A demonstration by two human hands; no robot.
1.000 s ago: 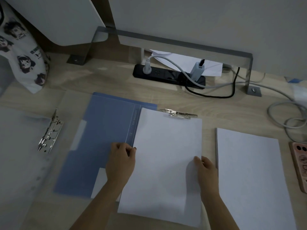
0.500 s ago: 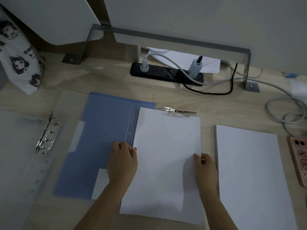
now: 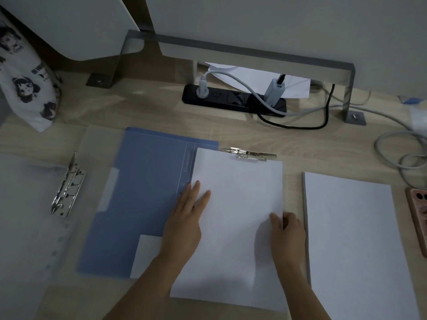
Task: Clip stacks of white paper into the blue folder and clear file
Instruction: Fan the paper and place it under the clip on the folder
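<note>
The blue folder [image 3: 143, 195] lies open on the wooden desk. A stack of white paper [image 3: 238, 204] rests on its right half, its top edge just under the metal clip [image 3: 250, 154]. My left hand [image 3: 187, 218] lies flat on the stack's left edge with fingers spread. My right hand [image 3: 286, 232] pinches the stack's right edge, thumb on top. A second stack of white paper [image 3: 351, 239] lies to the right. The clear file [image 3: 27, 215] with its metal ring clip [image 3: 68, 185] lies open at the left.
A black power strip [image 3: 233, 100] with plugs and cables sits at the back under a metal stand. A printed cloth bag [image 3: 25, 84] stands at the far left. A pink phone [image 3: 419, 218] lies at the right edge, with coiled grey cable [image 3: 402, 151] behind it.
My left hand has gone from gripping the stack's left edge to lying flat with fingers stretched out on it. The right hand keeps its pinch on the right edge.
</note>
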